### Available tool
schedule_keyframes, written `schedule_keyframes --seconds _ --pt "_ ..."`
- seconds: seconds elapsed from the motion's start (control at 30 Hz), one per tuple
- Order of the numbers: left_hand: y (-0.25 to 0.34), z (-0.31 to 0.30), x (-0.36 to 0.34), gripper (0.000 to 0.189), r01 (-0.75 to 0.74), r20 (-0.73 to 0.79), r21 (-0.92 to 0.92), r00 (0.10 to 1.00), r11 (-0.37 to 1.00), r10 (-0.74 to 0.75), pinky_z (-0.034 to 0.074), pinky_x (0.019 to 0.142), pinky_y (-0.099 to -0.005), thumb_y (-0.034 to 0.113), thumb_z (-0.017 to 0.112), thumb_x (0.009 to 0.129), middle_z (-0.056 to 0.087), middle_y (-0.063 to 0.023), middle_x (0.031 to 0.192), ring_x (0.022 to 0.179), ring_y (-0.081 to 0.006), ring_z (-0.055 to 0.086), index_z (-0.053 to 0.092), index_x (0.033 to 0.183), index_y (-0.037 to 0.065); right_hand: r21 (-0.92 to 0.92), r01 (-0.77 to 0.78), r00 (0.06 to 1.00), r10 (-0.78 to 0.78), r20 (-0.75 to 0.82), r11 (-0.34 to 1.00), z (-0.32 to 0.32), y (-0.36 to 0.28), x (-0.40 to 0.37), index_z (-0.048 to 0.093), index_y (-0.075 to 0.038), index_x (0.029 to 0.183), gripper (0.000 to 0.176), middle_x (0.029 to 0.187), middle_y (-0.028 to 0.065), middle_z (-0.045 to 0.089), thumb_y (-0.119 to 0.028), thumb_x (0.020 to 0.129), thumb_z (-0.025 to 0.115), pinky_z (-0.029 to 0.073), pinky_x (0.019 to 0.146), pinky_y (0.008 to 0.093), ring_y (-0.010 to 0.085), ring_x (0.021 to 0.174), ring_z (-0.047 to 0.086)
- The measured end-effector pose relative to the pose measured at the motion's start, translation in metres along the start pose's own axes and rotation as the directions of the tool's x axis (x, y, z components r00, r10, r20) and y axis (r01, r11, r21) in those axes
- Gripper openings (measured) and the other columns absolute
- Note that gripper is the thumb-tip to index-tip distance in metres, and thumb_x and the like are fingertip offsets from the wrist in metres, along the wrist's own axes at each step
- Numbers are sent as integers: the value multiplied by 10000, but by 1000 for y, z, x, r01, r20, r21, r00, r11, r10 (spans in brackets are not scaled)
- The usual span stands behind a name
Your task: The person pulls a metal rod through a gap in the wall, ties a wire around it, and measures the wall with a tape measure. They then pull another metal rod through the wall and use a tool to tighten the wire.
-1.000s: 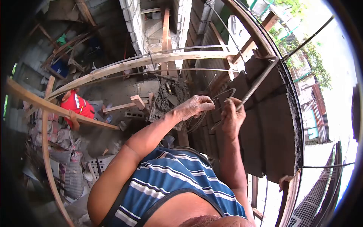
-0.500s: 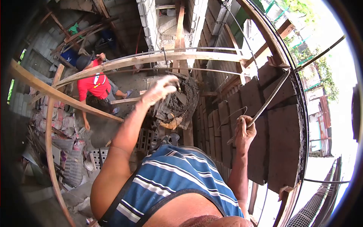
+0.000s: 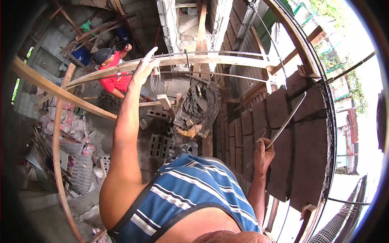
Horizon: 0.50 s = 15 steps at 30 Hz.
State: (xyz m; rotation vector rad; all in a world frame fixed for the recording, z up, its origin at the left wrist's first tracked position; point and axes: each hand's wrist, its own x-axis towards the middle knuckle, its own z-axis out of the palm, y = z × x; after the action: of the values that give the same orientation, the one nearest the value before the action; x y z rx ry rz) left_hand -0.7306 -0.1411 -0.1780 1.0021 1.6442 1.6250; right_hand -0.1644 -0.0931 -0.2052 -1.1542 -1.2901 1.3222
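My left arm reaches forward to the wooden beam (image 3: 182, 60). One finger of my left hand (image 3: 142, 69) points up past the beam, while the other fingers are curled. A loop of thin wire (image 3: 155, 84) hangs from these curled fingers. On the right, my right hand (image 3: 264, 156) is closed around a slim grey metal rod (image 3: 288, 117), which slants up beside the block wall (image 3: 310, 154). A thin bent wire shows next to that fist. Below and ahead lies a mortar board (image 3: 210, 117) with wet mortar, a trowel (image 3: 201, 103) and a yellowish glove (image 3: 190, 130).
A person in a red shirt (image 3: 117, 77) is beyond the beam at the left. Timber poles (image 3: 56, 141) cross the left side. Hollow blocks (image 3: 160, 146) and stacked sacks (image 3: 65, 121) lie on the floor below. Thin steel bars (image 3: 227, 75) run along the beam.
My left hand has moved from above the mortar board forward and left to the beam, where the wire loop now shows. My right hand still grips the rod, its upper end now lower.
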Motion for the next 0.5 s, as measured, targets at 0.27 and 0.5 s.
schedule_keyframes --seconds 0.27,0.5 --pt "-13 -45 47 247 -26 -163 -115 987 993 7 508 654 -257 129 622 913 628 -33 838 692 -107 602 636 1120 -4 -81 -48 997 43 -69 996 -10 17 -10 593 -16 1002 152 700 -24 535 -164 976 619 278 401 183 9 490 392" --pt "7 -52 83 263 -156 -247 17 956 988 156 544 710 -275 162 620 950 639 -26 847 752 -129 643 641 1128 -31 -105 -97 991 86 -101 990 -15 28 -15 592 -16 1006 142 704 -27 529 -152 975 614 283 405 181 9 500 395"
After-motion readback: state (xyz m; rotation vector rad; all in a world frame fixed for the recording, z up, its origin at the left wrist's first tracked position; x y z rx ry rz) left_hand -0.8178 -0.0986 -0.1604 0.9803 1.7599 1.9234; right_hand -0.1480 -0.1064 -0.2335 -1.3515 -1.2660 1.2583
